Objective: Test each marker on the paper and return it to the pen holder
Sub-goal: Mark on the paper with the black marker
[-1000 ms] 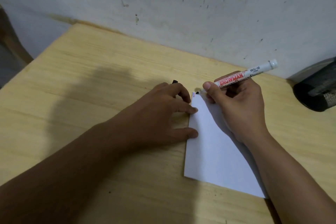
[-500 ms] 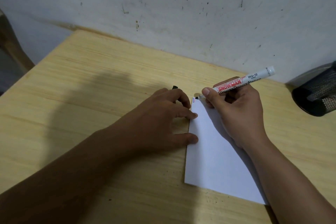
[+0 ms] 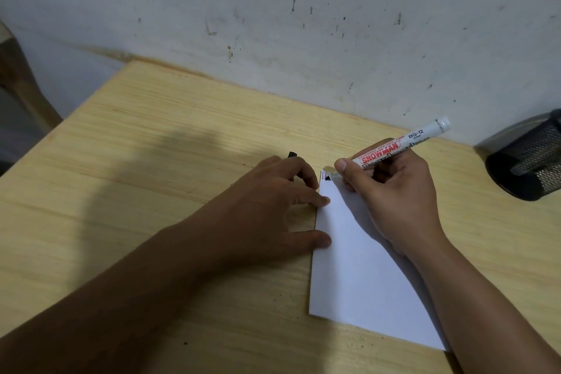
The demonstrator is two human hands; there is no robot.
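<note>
The right hand (image 3: pixel 394 191) grips a white marker (image 3: pixel 400 146) in a writing hold, its black tip touching the far left corner of the paper (image 3: pixel 358 267), beside short coloured strokes. The left hand (image 3: pixel 273 200) lies palm down, fingertips pressing the paper's left edge, fingers curled round a small black cap (image 3: pixel 292 155) that pokes out behind them. A black mesh pen holder (image 3: pixel 531 161) sits well apart at the right, on the pale wooden surface (image 3: pixel 151 146) against a speckled grey wall (image 3: pixel 273 9).
</note>
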